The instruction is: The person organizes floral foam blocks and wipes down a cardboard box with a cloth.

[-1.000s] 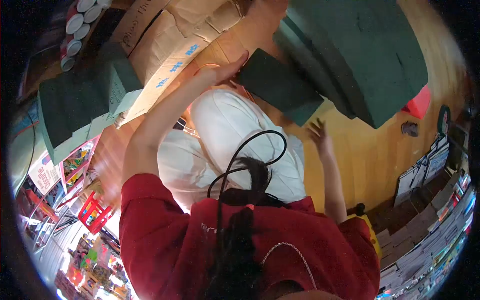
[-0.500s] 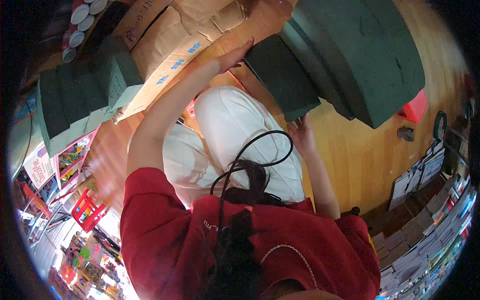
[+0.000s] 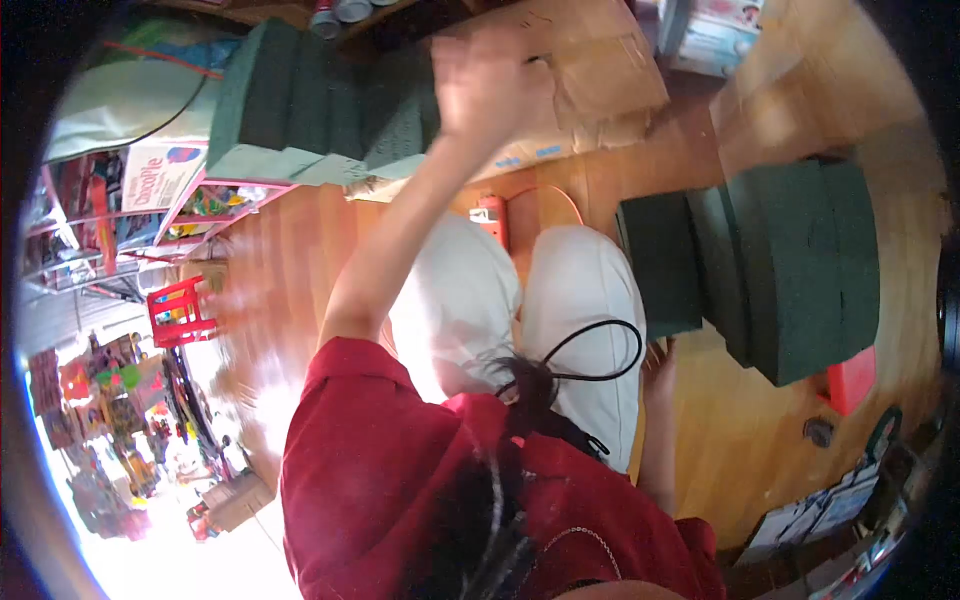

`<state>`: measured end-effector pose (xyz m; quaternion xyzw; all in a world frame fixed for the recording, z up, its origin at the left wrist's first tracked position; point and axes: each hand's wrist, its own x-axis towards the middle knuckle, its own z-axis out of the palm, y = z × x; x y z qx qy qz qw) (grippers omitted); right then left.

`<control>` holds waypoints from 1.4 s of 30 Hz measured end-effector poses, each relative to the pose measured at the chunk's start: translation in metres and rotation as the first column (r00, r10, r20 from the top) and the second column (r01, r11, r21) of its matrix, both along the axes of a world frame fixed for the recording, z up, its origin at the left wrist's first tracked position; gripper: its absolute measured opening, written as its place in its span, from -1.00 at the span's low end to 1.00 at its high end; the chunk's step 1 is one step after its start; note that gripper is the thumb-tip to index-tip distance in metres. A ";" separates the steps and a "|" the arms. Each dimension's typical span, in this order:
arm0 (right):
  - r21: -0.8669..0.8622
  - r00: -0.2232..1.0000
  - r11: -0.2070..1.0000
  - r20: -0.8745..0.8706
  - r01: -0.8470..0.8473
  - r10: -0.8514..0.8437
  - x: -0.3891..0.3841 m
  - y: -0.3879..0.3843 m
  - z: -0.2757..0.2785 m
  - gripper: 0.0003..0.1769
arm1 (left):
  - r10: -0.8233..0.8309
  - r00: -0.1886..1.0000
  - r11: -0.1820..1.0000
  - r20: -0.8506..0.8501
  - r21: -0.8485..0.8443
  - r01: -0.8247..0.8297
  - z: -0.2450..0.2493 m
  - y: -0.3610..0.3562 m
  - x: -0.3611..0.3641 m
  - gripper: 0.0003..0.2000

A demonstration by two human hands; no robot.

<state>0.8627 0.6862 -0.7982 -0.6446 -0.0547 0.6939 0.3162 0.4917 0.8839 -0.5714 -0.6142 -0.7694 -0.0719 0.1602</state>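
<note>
Likely light, firm; grip dark green, foam-like block stack (image 3: pixel 790 270) at opposite sides. Can't tell clasp: right hand (image 3: pixel 659 368) beside stack, blurred left hand (image 3: pixel 488 88) well apart.

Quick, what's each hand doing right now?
Left hand: motion-blurred in front of the cardboard box; open or closed can't be told.
Right hand: at the near end of the dark green block; grip can't be told.

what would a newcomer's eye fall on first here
Probably the red shirt, low in the middle, with the white trousers above it. Then the dark green blocks on the floor at right, and the blurred left hand at top, in front of the cardboard.
</note>
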 end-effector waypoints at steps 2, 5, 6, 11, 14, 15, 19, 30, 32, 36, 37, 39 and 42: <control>0.039 0.997 0.996 0.017 -0.076 0.076 0.014 -0.003 -0.007 -0.44 | 0.183 0.947 0.944 -0.264 0.316 -0.095 0.052 -0.034 -0.053 -0.49; 0.095 0.984 0.980 0.057 -0.173 0.168 0.024 -0.002 0.006 -0.46 | 0.557 0.773 0.786 -0.305 0.495 -0.371 0.099 -0.086 -0.145 -0.21; 0.112 0.978 0.973 0.076 -0.202 0.194 0.028 -0.003 0.011 -0.47 | 0.688 0.659 0.700 -0.304 0.519 -0.490 0.109 -0.101 -0.168 -0.11; 0.122 0.931 0.936 0.209 -0.329 0.300 0.029 0.005 0.033 -0.59 | 0.744 0.634 0.639 0.214 0.050 -0.767 0.116 -0.143 -0.256 0.20; 0.164 0.800 0.811 0.356 -0.562 0.483 0.035 0.006 0.028 -0.63 | 0.743 0.623 0.642 0.247 0.001 -0.766 0.111 -0.148 -0.277 0.21; 0.193 0.731 0.738 0.432 -0.647 0.528 0.036 0.005 0.026 -0.64 | 0.730 0.645 0.657 0.226 0.028 -0.754 0.115 -0.147 -0.269 0.19; 0.028 0.348 0.488 0.737 -0.872 0.579 0.026 0.008 0.060 -0.62 | 0.603 0.790 0.783 0.115 0.106 -0.613 0.156 -0.156 -0.190 0.09; 0.184 0.606 0.667 0.634 -0.721 0.480 -0.006 0.048 0.123 -0.49 | -0.425 0.802 0.847 0.421 -0.128 0.516 0.117 -0.091 -0.018 -0.09; 0.278 0.730 0.730 0.539 -0.624 0.419 -0.011 0.059 0.131 -0.47 | -0.512 0.709 0.719 0.485 -0.209 0.663 0.082 -0.062 -0.002 -0.11; 0.448 0.900 0.784 0.283 -0.430 0.332 -0.012 0.063 0.128 -0.43 | -0.645 0.486 0.395 0.589 -0.287 0.872 0.021 -0.032 0.031 -0.09; 0.480 0.919 0.784 0.208 -0.394 0.335 -0.013 0.060 0.121 -0.41 | -0.672 0.440 0.319 0.595 -0.303 0.898 0.010 -0.029 0.038 -0.08; 0.464 0.897 0.772 0.295 -0.435 0.328 -0.015 0.049 0.112 -0.38 | -0.771 0.397 0.281 0.498 -0.294 0.914 -0.005 -0.025 0.054 -0.11; 0.488 0.899 0.777 0.377 -0.397 0.223 -0.015 0.037 0.108 -0.34 | -0.868 0.328 0.231 0.372 -0.283 0.931 -0.023 -0.011 0.068 -0.11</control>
